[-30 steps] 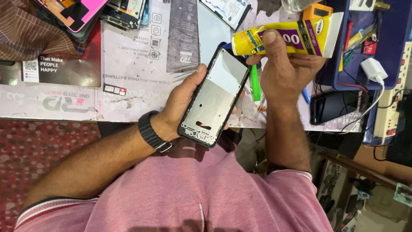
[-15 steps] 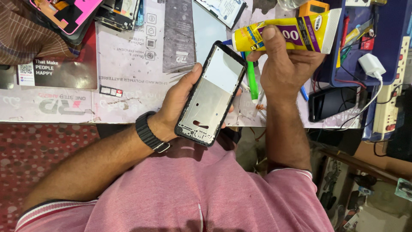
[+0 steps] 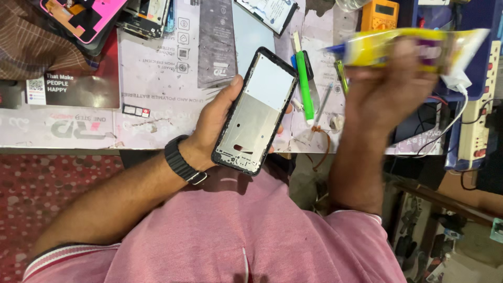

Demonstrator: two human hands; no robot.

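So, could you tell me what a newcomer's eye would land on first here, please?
First the bare phone frame, black-edged with a silver inside, held in the left hand at the centre above the pink shirt. Next the yellow glue tube, blurred, gripped in the right hand at upper right. A green pen-like tool lies on the cluttered bench between them.

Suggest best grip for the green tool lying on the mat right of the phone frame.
Probably pinch the green tool mid-shaft across its narrow width, coming straight down. It lies flat and long; the phone frame crowds its left, small tools its right, so side approaches look tight.
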